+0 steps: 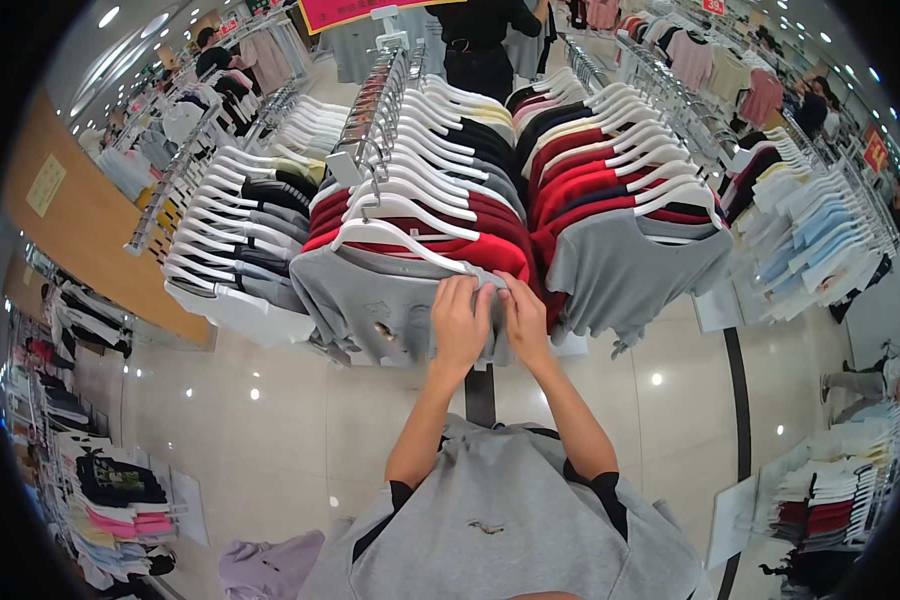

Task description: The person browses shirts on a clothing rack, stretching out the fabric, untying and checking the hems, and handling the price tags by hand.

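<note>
A grey shirt (370, 290) with small printed figures hangs on a white hanger (405, 240) at the front of the middle rack. My left hand (460, 318) and my right hand (522, 312) are side by side at its right shoulder, near the hanger's end. The fingers of both hands are closed on the grey fabric. Behind it hang several red shirts (505, 253) on white hangers. Another grey shirt (625, 265) hangs at the front of the row to the right.
More clothes racks stand at the left (175, 190) and right (760, 155). A person in black (475, 50) stands behind the middle racks. A lilac garment (270, 565) is at the lower left. Below the rack shows a tiled floor (260, 430).
</note>
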Demonstrator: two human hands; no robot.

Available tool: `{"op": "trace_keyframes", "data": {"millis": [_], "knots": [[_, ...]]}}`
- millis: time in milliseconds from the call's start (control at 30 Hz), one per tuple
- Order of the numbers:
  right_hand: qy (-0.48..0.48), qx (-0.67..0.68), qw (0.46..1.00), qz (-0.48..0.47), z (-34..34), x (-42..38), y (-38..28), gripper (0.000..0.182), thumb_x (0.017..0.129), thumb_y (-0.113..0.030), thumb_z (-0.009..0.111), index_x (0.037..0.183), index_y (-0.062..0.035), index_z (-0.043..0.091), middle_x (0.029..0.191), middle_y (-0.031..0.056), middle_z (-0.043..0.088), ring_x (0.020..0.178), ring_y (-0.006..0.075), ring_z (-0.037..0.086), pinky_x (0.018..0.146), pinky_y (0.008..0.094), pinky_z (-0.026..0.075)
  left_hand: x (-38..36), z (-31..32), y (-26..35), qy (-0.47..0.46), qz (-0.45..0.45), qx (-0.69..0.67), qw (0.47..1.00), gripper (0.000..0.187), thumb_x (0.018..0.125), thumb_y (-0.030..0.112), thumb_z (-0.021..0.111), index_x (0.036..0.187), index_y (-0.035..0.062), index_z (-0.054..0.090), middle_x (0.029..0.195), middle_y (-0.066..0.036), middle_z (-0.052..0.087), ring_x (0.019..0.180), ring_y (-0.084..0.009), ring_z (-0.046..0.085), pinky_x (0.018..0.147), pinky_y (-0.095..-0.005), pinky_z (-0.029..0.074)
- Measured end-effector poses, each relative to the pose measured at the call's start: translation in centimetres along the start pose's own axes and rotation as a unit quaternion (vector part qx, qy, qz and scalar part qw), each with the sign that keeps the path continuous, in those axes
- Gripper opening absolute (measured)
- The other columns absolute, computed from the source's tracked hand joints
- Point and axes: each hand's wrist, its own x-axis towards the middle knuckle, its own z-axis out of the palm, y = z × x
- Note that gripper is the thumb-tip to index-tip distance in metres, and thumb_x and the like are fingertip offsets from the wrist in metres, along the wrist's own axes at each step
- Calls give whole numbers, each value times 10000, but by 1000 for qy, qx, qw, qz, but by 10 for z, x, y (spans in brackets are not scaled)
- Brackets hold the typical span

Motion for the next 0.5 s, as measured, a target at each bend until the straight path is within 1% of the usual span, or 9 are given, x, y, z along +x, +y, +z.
{"op": "trace_keyframes", "data": {"millis": [33, 133, 200, 267, 300, 333, 400, 433, 500], "knots": [[-4, 4, 1000, -8, -2, 2, 0, 258, 968, -155, 495, 1165, -15, 585, 925, 171, 616, 797, 312, 615, 703, 338, 478, 4, -2, 4, 18, 5, -23, 1000, 124, 844, 94, 648, 868, -2, 574, 830, -130, 590, 803, -321, 550, 714, -385, 434], [-6, 3, 1000, -19, -8, 2, 2, 244, 955, -150, 516, 1141, -12, 592, 909, 175, 617, 778, 311, 619, 697, 346, 481, 13, -5, 9, 37, -14, -28, 999, 129, 851, 109, 646, 860, 1, 577, 815, -124, 589, 776, -312, 546, 707, -382, 431], [-6, -2, 1000, -26, -14, -1, 5, 233, 943, -145, 536, 1120, -8, 597, 893, 176, 618, 762, 309, 621, 690, 349, 482, 15, -6, 1, 39, -1, -4, 999, 131, 857, 120, 643, 858, 7, 578, 814, -122, 585, 772, -309, 543, 699, -382, 429], [-49, -23, 998, 36, -21, -6, 16, 193, 909, -122, 581, 1053, 4, 608, 848, 160, 629, 734, 282, 632, 675, 344, 485, 14, -7, -9, 56, -10, 12, 998, 142, 865, 137, 638, 849, 10, 575, 803, -115, 575, 764, -303, 541, 690, -383, 424], [-55, -17, 997, 50, -24, -7, 20, 144, 875, -98, 618, 969, 11, 622, 790, 130, 625, 673, 217, 611, 629, 318, 468, 16, -10, -9, 67, -10, 11, 998, 148, 871, 146, 634, 839, 16, 572, 792, -108, 564, 761, -300, 535, 686, -381, 418], [-58, -17, 997, 49, -28, -8, 23, 144, 875, -98, 618, 969, 11, 622, 790, 130, 625, 673, 217, 611, 629, 318, 468, 18, -14, -9, 69, -12, 12, 997, 148, 871, 146, 634, 839, 16, 572, 792, -108, 564, 761, -300, 535, 686, -381, 418], [-20, -26, 997, 74, -35, -9, 23, 106, 867, -83, 618, 923, 4, 641, 742, 99, 603, 634, 161, 560, 595, 287, 437, 19, -21, -11, 73, -18, 42, 996, 151, 875, 153, 633, 835, 20, 574, 793, -104, 566, 763, -296, 530, 693, -380, 417], [11, 1, 997, 73, -36, -7, 20, 97, 859, -84, 627, 909, -4, 650, 718, 86, 580, 611, 142, 519, 579, 270, 411, 17, -22, -13, 75, -32, 42, 996, 145, 876, 147, 633, 832, 21, 577, 804, -100, 577, 772, -290, 530, 703, -375, 417], [32, -17, 997, 73, -44, -1, 20, 113, 859, -92, 629, 926, -4, 650, 743, 95, 596, 645, 163, 544, 609, 278, 426, 16, -25, -19, 95, -40, 49, 993, 135, 875, 137, 631, 829, 21, 578, 807, -99, 581, 771, -285, 531, 700, -372, 418]]}}
